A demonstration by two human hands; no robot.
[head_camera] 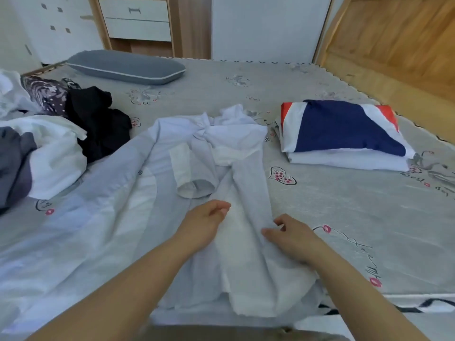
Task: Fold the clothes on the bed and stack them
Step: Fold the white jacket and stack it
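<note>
A pale white long-sleeved garment (152, 173) lies spread on the bed in front of me, its right side folded inward along the middle. One sleeve (189, 171) lies folded across the chest. My left hand (204, 222) hovers just above the fabric with fingers loosely curled, holding nothing. My right hand (293, 236) pinches the folded right edge of the garment near its lower part. A folded stack (344, 134) of a navy, white and red item on a white one sits at the right.
Unfolded clothes lie heaped at the left: a black piece (98, 124), a white one (54, 153), a dark patterned one (46, 91). A grey pillow (125, 66) lies at the back. The wooden headboard (394, 38) stands at the right, drawers (138, 18) behind the bed.
</note>
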